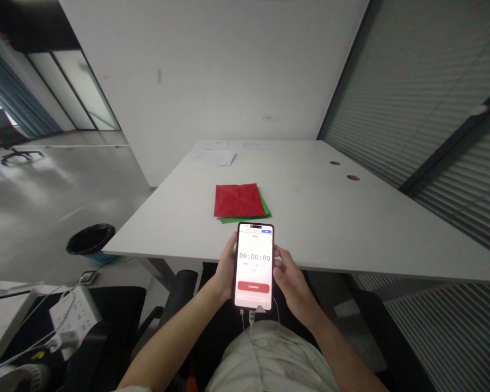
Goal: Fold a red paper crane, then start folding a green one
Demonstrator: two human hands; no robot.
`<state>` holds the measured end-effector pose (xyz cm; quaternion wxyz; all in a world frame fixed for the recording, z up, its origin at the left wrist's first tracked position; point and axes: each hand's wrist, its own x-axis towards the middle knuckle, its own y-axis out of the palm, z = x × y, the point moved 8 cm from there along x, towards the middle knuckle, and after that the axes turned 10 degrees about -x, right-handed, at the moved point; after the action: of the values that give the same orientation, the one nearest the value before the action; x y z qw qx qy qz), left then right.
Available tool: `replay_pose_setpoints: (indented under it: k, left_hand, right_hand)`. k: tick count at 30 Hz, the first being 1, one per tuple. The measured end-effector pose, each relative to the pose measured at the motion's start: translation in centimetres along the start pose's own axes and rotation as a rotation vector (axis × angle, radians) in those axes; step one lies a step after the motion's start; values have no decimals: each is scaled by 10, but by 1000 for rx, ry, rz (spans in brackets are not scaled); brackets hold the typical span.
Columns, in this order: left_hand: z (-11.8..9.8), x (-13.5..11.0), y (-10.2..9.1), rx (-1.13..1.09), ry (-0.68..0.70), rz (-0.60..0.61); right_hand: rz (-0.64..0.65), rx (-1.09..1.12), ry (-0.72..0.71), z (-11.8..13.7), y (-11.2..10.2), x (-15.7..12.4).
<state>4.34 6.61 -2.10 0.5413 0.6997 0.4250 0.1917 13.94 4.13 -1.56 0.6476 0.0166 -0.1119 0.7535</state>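
Observation:
A lit smartphone (253, 269) is held upright in front of my lap, its screen showing a timer at 00:00:00 above a red button. White cables run from its lower edge. My left hand (227, 267) grips the phone's left side, with most of its fingers hidden behind. Along the right edge, my right hand (288, 275) holds it with curled fingers and the thumb near the side. Just beyond the phone, a stack of folded paper, red (239, 200) on top and green (266, 207) beneath, lies on the white table (306, 218).
Printed sheets (212, 157) lie at the table's far left. Two round holes (353, 177) pierce its right side. A black-lined bin (90, 238) stands on the floor at left. Nearer, a power strip (75, 316) sits among cables. Blinds (412, 109) cover the right side.

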Motion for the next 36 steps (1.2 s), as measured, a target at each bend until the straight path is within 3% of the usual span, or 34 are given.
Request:
replay_pose_setpoints:
  k: [9,15,19,26,36]
  left_hand:
    - [2,2,-4,-17,3,-1]
    - [4,12,-9,-52,-18,78]
    - [0,17,-13,-70,1,104]
    - [-9,25,-33,-26,49,-13]
    - [-10,25,-35,-17,49,-42]
  right_hand:
    - [-46,-27,-18,-3,-3,-2]
    - [-195,-75,-26,-16,-17,-14]
    - [-139,12,48,-31,-7,-18]
    - [-77,108,93,-41,12,-15]
    - [-49,81,119,-40,14,-12]
